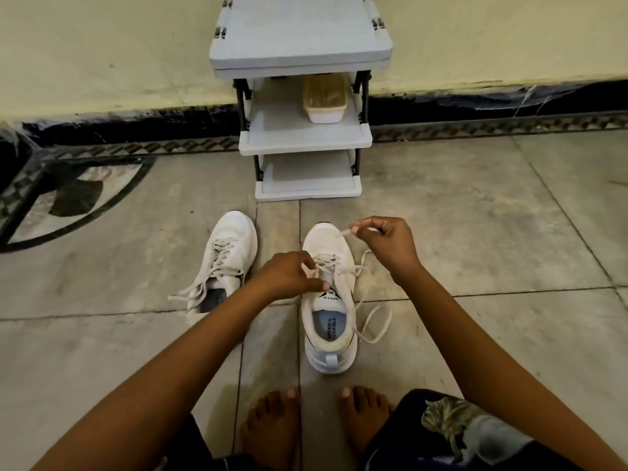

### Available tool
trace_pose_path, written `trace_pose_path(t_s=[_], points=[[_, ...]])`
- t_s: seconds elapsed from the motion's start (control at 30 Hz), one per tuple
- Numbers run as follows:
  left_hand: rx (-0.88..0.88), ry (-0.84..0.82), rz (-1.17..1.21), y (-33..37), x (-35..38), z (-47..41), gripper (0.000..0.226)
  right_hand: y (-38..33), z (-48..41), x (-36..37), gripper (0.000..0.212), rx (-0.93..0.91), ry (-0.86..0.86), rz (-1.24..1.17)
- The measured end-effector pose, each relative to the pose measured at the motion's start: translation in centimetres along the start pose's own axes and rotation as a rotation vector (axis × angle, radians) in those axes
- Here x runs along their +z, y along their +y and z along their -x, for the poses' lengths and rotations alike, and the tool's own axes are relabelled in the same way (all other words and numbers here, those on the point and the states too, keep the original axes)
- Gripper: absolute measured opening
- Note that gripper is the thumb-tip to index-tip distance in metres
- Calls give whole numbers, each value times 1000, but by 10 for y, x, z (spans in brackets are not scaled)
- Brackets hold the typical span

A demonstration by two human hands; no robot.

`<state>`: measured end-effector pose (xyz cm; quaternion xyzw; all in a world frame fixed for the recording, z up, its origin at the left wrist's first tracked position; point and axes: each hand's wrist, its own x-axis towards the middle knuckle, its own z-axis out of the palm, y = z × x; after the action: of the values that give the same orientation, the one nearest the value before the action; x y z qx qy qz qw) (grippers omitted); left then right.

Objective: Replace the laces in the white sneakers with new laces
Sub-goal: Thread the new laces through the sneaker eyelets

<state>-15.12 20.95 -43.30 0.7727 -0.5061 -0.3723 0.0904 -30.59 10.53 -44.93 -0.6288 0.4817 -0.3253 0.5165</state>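
Two white sneakers stand on the tiled floor. The right sneaker (328, 300) points away from me, its tongue printed with "SPEED". My left hand (289, 275) pinches the lace at the upper eyelets beside the tongue. Above the toe, my right hand (385, 244) holds one end of the off-white lace (372, 322), pulled up; the rest of that lace loops loosely on the floor to the shoe's right. The left sneaker (226, 256) sits apart to the left, laced, with loose ends trailing toward me.
A small grey three-tier shelf rack (304, 137) stands against the wall ahead, with a beige tub (324, 98) on its middle shelf. My bare feet (272, 426) rest near the bottom edge. A dark patterned floor border (136, 147) runs along the wall.
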Motion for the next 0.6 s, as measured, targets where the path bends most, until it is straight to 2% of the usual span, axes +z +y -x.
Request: trace_pose_path(t_s=[0.1, 0.17, 0.27, 0.33, 0.47, 0.6], points=[[0, 121, 32, -10, 16, -2, 38, 11, 4, 15, 9, 48, -41, 35], [-27, 168, 185, -15, 20, -2, 25, 17, 7, 22, 8, 56, -68, 66], [-116, 108, 550, -22, 21, -4, 17, 25, 11, 30, 6, 45, -93, 155], [-168, 43, 683, -25, 20, -6, 20, 30, 15, 35, 5, 42, -117, 187], [-208, -71, 823, -32, 14, -6, 23, 36, 23, 44, 10, -3, -143, 260], [-241, -108, 901, -37, 14, -9, 27, 37, 27, 52, 12, -100, -162, 389]])
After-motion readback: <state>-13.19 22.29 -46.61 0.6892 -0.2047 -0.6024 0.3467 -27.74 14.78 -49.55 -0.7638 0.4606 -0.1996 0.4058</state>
